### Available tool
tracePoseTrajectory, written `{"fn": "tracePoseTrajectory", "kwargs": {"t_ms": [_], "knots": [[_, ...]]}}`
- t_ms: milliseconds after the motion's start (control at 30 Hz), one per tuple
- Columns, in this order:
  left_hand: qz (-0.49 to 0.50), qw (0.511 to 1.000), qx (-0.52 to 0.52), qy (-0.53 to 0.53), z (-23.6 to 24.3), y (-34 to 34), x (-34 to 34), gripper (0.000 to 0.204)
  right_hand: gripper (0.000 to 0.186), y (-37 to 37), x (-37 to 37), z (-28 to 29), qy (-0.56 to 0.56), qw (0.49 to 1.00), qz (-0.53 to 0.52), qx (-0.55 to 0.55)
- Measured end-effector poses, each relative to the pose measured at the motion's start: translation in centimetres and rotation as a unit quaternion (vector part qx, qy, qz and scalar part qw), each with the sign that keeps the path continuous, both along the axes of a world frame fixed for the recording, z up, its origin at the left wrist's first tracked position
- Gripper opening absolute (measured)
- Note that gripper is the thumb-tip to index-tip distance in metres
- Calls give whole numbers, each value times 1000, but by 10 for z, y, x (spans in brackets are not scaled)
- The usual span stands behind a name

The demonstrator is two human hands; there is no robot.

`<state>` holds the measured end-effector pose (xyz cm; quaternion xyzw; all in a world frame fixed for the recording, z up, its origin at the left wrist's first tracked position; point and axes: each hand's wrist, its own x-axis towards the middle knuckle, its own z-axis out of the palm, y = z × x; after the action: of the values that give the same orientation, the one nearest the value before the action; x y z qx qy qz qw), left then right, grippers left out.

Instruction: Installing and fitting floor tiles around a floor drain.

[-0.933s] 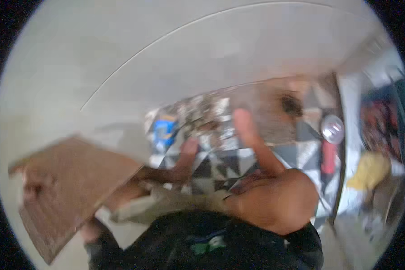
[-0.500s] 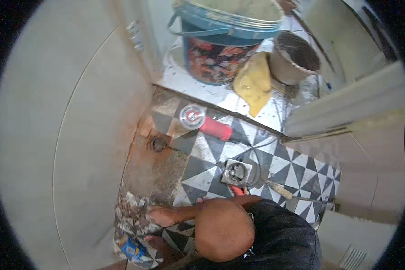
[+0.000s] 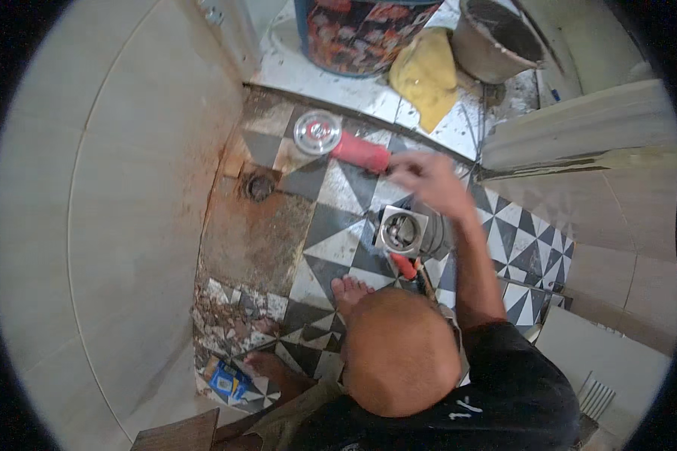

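Note:
My right hand [image 3: 429, 180] reaches over the floor at the black rear end of a red angle grinder [image 3: 361, 152]. Its fingers are smeared by motion, so I cannot tell whether they grip. The grinder lies flat, its round metal disc pointing left. Just below the hand, a square metal floor drain [image 3: 402, 231] with a round opening sits on the patterned tiles. A tool with a red-orange handle [image 3: 403, 265] lies against the near side of the drain. My left hand is outside the picture.
A square hole [image 3: 259, 187] opens in bare, brownish floor at left, with broken rubble [image 3: 237, 312] nearer. On the white raised floor beyond stand a printed bucket [image 3: 361, 37], a yellow cloth [image 3: 427, 75] and a grey bucket [image 3: 496, 45]. A blue packet [image 3: 228, 381] lies at lower left.
The view has tilted toward me. My right arm has come out over the drain to the grinder's rear end, and my left hand has left the rubble. The grinder stays where it lay.

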<state>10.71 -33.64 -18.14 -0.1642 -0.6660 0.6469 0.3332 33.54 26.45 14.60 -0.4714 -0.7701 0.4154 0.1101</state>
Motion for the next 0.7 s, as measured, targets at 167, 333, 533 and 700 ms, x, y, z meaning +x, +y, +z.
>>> {"fn": "tracePoseTrajectory", "kwargs": {"t_ms": [167,333,533,700], "knots": [[22,982,-166,81,2,1,5,41,23,21,64,18,-102,994,-9,25],[8,951,-272,147,-7,12,19,42,27,18,118,-9,-504,835,210,-71],[105,825,-447,329,-6,-90,-26,44,60,-57,191,-142,-329,860,377,-106],[-60,901,-360,235,11,23,28,40,48,-92,331,-147,-310,922,223,59]]}}
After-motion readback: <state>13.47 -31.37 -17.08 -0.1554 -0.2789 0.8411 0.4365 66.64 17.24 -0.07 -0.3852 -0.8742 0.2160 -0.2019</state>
